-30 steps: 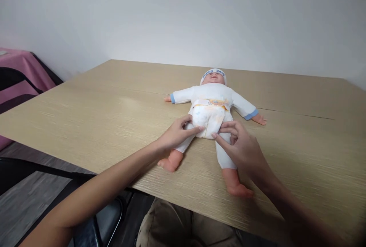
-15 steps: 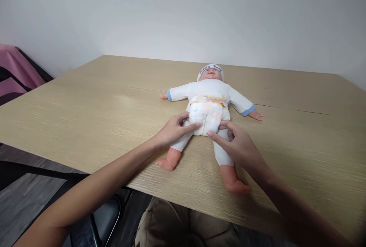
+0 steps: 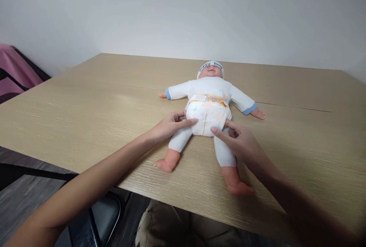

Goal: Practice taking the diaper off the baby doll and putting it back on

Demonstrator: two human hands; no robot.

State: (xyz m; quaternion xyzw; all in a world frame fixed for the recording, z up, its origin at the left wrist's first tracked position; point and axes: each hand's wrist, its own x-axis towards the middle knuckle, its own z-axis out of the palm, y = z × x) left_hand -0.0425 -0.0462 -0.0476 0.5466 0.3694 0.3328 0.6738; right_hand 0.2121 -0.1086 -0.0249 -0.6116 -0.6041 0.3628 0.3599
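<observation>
A baby doll (image 3: 211,84) lies on its back with arms and legs spread, its head away from me. It has white clothes with blue cuffs and a white hat with blue lettering. Around its hips sits a white diaper (image 3: 204,115) with an orange printed waistband. My left hand (image 3: 174,125) pinches the diaper's left leg edge, thumb on the front and fingers behind it. At the right leg edge, my right hand (image 3: 237,138) grips the diaper the same way, its fingertips partly hidden behind the material.
The doll rests on a wooden table (image 3: 85,125), which has a thin seam across it. A pale wall (image 3: 183,10) stands behind. To the left is a pink and black item (image 3: 17,67). A dark chair (image 3: 105,216) stands below the table's front edge.
Both hands have moved apart, spreading the diaper's front wider and flatter between the legs. The view has shifted slightly.
</observation>
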